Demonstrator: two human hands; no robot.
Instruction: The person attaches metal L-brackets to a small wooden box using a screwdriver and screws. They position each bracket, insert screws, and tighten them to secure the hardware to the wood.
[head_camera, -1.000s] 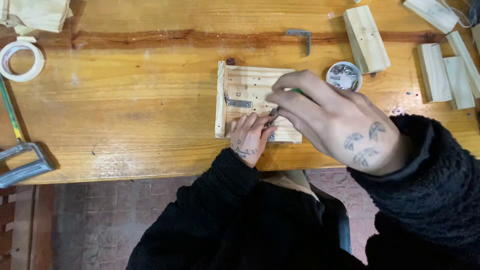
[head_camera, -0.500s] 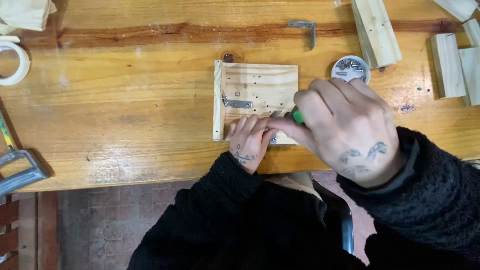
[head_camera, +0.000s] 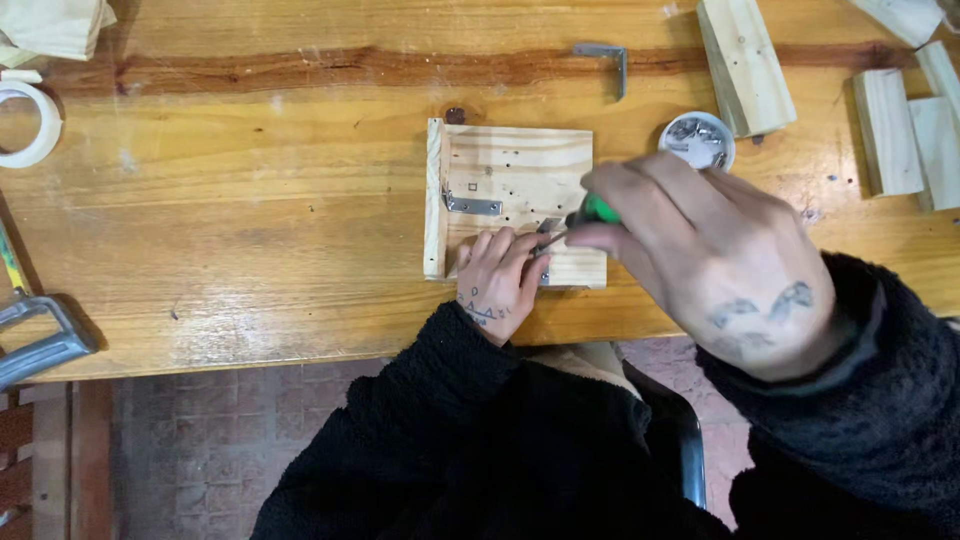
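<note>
A small pale wooden board (head_camera: 520, 165) with an upright edge strip on its left lies on the workbench. A metal corner bracket (head_camera: 472, 205) is fixed near that strip. My left hand (head_camera: 495, 280) rests on the board's near edge, its fingers pinching a small metal piece (head_camera: 548, 227) against the wood. My right hand (head_camera: 700, 255) grips a green-handled screwdriver (head_camera: 598, 210), whose tip points at that metal piece beside my left fingers.
A round tin of screws (head_camera: 698, 140) sits right of the board. A loose L-bracket (head_camera: 605, 60) lies behind it. Several wood blocks (head_camera: 745, 65) lie at the back right. A tape roll (head_camera: 25, 125) and a clamp (head_camera: 40, 340) are at the left.
My right hand has come back from over the board toward the right and lower, now holding the screwdriver with its green handle showing. My left hand stays on the board's near edge.
</note>
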